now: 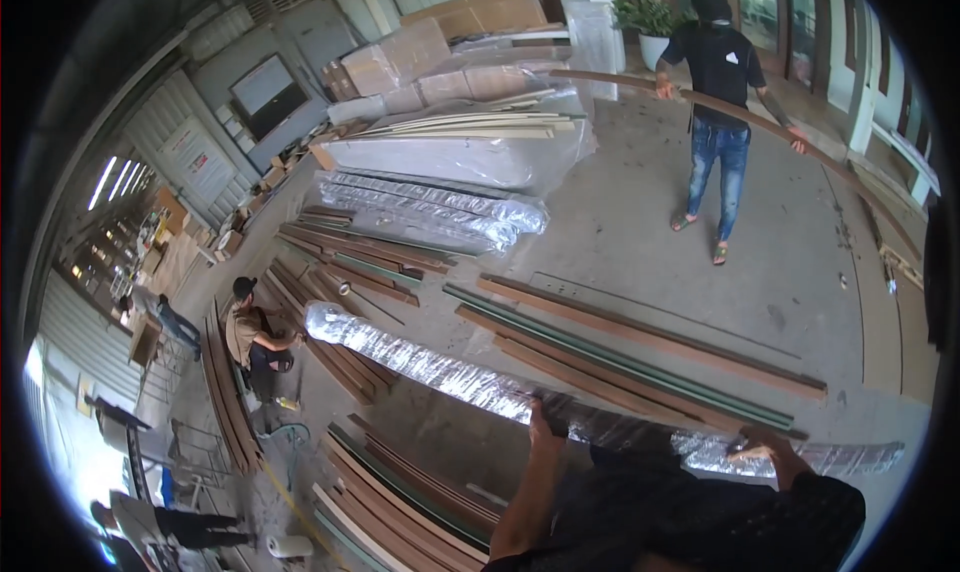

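Note:
A long bundle wrapped in clear plastic film (430, 367) runs from the upper left to the lower right across my front. My left hand (543, 419) grips it from below near its middle, fingers curled over the edge. My right hand (768, 446) holds the same bundle further right, in front of my dark sleeve. The bundle is raised off the concrete floor (640, 232). Beyond it lie long brown and green boards (640, 357) on the floor.
A person in a black top and jeans (720, 122) carries a long brown strip at the far right. Another person (255, 342) crouches by board stacks (400, 492) on the left. Wrapped bundles (430, 207) and cardboard boxes (400, 57) lie behind.

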### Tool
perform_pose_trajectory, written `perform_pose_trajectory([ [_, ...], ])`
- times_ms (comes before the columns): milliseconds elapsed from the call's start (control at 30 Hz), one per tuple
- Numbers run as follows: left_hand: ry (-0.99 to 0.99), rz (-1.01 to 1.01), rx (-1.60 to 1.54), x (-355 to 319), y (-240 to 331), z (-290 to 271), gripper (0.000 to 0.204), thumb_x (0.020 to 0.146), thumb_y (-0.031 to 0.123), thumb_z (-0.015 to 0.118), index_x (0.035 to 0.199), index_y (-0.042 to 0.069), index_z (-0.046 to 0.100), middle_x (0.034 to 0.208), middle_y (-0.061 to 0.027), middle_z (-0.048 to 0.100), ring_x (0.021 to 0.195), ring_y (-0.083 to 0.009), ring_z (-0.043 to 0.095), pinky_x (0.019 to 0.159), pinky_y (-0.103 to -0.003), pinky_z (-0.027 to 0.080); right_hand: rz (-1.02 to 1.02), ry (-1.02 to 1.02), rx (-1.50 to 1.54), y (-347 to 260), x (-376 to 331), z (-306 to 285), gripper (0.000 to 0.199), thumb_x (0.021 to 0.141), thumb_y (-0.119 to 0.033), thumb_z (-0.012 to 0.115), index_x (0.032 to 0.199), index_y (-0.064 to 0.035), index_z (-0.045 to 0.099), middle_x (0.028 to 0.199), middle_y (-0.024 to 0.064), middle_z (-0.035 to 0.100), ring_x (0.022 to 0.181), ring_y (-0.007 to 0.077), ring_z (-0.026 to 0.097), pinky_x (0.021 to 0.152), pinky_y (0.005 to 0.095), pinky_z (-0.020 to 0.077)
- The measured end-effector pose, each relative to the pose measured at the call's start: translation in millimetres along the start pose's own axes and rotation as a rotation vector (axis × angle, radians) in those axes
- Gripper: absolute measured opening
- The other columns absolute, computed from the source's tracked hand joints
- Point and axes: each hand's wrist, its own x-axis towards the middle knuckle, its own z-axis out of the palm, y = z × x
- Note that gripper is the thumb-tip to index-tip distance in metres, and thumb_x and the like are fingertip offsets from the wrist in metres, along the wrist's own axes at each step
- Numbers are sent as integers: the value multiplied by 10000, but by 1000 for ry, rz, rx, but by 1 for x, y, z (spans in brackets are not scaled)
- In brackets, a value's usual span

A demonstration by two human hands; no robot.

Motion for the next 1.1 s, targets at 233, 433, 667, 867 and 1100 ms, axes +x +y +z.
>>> perform_pose_trajectory([
  [233, -133, -49, -87, 96, 124, -19, 422, 845, 486, 629, 1141, 188, 596, 983, -22, 658, 838, -223, 637, 680, -375, 538, -49, -46, -102, -129, 61, 9, 894, 543, -584, 815, 1197, -22, 578, 1136, 205, 618, 1068, 350, 584, 890, 415, 467],
  [433, -103, -4, -79, 193, 238, -18, 356, 923, 389, 547, 1152, 120, 593, 1073, -78, 659, 973, -257, 630, 878, -428, 502, -134, 64, -69, -240, 164, 14, 822, 579, -586, 787, 1128, 3, 625, 1024, 194, 659, 951, 328, 621, 821, 409, 479],
  [667, 40, -7, -43, 296, 366, -22, 354, 918, 414, 551, 1119, 130, 616, 1050, -43, 669, 944, -228, 642, 835, -404, 524, -134, 2, -26, -373, 247, -30, 657, 624, -539, 790, 1048, -47, 691, 969, 159, 701, 879, 271, 656, 793, 386, 498],
  [867, 0, -29, -114, 361, 421, -13, 432, 933, 442, 504, 1188, 102, 581, 1104, -93, 652, 1016, -285, 620, 935, -452, 480, -106, -63, 147, -428, 313, -32, 878, 518, -668, 804, 1052, 7, 632, 1050, 211, 641, 1003, 322, 616, 848, 395, 488],
  [1100, 77, -231, -111, 459, 500, -23, 521, 927, 509, 461, 1245, 106, 548, 1219, -132, 597, 1115, -354, 565, 1003, -554, 395, 0, -14, -45, -518, 390, -49, 853, 492, -660, 808, 1049, -33, 652, 1012, 179, 671, 960, 317, 636, 834, 400, 488],
])
